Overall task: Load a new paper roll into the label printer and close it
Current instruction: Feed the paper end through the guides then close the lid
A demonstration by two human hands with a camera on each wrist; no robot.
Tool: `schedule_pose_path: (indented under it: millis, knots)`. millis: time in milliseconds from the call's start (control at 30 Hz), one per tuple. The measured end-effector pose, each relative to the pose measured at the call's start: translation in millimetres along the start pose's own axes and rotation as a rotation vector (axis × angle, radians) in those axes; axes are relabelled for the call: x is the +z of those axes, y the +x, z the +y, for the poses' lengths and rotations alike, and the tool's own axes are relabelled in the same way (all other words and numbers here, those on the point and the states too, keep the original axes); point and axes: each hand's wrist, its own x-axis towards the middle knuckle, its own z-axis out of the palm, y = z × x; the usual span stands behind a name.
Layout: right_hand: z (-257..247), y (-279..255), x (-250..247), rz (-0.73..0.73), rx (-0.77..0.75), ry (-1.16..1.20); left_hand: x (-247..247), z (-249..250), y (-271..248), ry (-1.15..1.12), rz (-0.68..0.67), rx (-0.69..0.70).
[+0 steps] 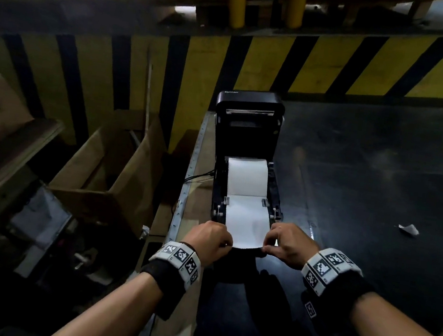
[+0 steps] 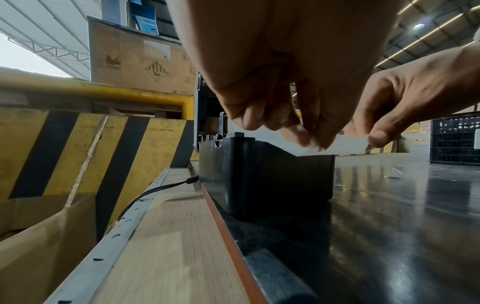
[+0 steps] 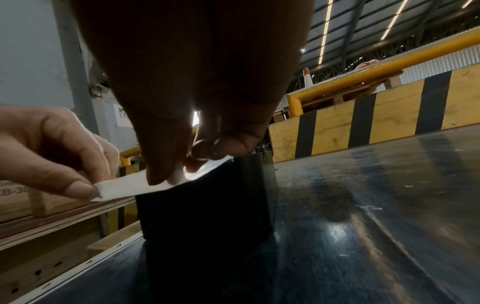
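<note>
The black label printer (image 1: 246,206) stands on the dark table with its lid (image 1: 250,107) raised upright. A white paper roll (image 1: 247,176) sits in its bay, and the paper's free end (image 1: 247,223) runs forward between the guides and out past the front. My left hand (image 1: 211,238) pinches the paper's left front corner (image 2: 314,146). My right hand (image 1: 286,244) pinches the right front corner (image 3: 176,179). The printer body (image 2: 265,176) shows below the fingers in both wrist views.
A power cable (image 2: 155,191) leaves the printer's left side over a wooden strip (image 2: 166,246). Open cardboard boxes (image 1: 110,166) stand lower left. A yellow-black striped barrier (image 1: 309,64) runs behind. A paper scrap (image 1: 409,229) lies on the table (image 1: 380,172) to the right.
</note>
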Motion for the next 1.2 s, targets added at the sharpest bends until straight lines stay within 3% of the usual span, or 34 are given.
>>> schedule_pose_path:
  millis: [267,367,500,567,700,767,900,1000,1200]
  knots:
    - [9.7,7.9,1.2,-0.086,0.033,0.023,1.6,-1.5,4.9,-0.083,-0.054,-0.020]
    - [12.7,12.6,-3.7,-0.147,0.043,0.061,-2.5,-3.8,11.6,-0.114,-0.135,-0.042]
    - [12.0,27.7,-38.6,-0.219,0.024,0.082,-45.4,-8.5,28.6,-0.171,-0.235,-0.046]
    - [14.3,42.3,-69.0,-0.124,0.039,0.110,-84.3,-17.0,46.8,-0.177,-0.099,-0.071]
    - [18.9,79.4,-127.8,0.237,0.081,0.157,-159.1,-35.9,96.1,-0.389,0.549,-0.211]
    - [18.8,96.9,-146.1,0.396,0.093,0.190,-184.2,-43.1,116.2,-0.458,0.715,-0.322]
    - [24.7,142.6,-182.7,0.662,0.117,0.254,-213.5,-62.6,165.2,-0.498,0.703,-0.484]
    - [29.9,169.7,-196.7,0.759,0.137,0.253,-212.5,-69.7,191.3,-0.483,0.639,-0.532]
    - [36.0,196.2,-188.8,0.607,0.232,0.343,-191.6,-78.7,204.8,-0.552,0.616,-0.537]
